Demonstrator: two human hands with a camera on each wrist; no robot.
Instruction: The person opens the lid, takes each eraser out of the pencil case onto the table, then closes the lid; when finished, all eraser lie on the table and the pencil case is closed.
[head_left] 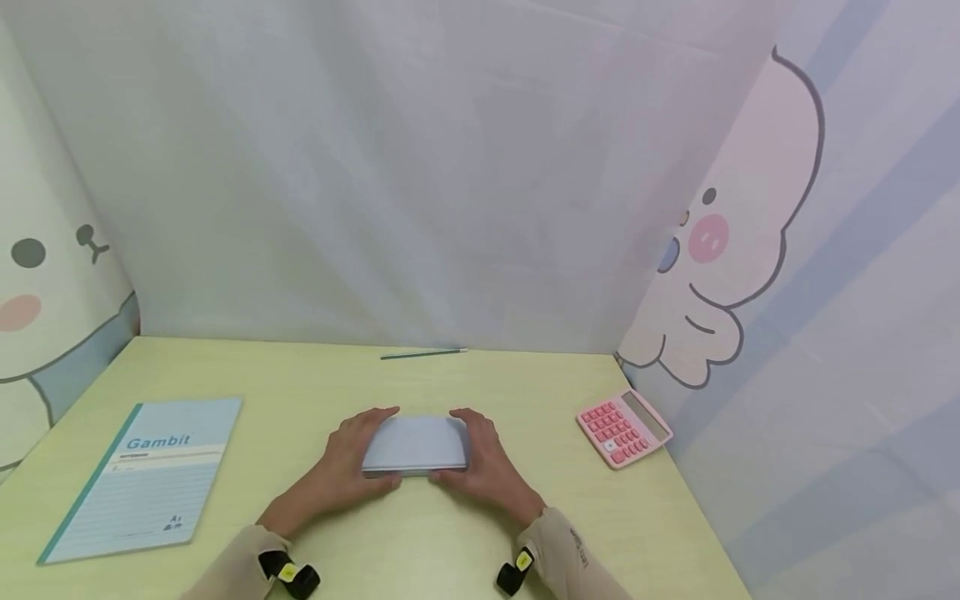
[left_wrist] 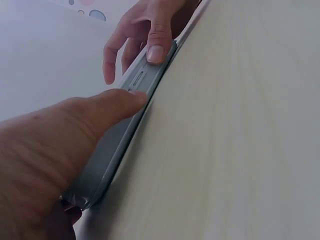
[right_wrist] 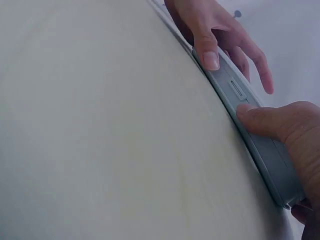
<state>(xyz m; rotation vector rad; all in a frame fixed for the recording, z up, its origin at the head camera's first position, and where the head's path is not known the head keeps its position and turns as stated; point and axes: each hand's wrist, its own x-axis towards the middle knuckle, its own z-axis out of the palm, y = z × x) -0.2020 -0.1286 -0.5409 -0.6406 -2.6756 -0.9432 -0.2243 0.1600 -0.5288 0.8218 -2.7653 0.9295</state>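
Observation:
A flat, pale blue hard case [head_left: 416, 443] lies on the table before the person, and both hands grip it by its two ends. The left hand [head_left: 348, 457] curls round the left end, its thumb pressed on the grey front side [left_wrist: 107, 145]. Round the right end curls the right hand [head_left: 486, 460], its thumb also against that side. Between the two thumbs a small slotted latch [right_wrist: 237, 90] shows in the right wrist view. The case's underside sits close along the tabletop, and its back side is hidden.
A light blue "Gambit" notebook [head_left: 153, 475] lies at the left of the yellow table [head_left: 300, 375]. At the right edge sits a pink calculator [head_left: 624, 427]. A thin dark pen or pencil [head_left: 423, 354] lies near the back edge, before a hanging curtain [head_left: 375, 167].

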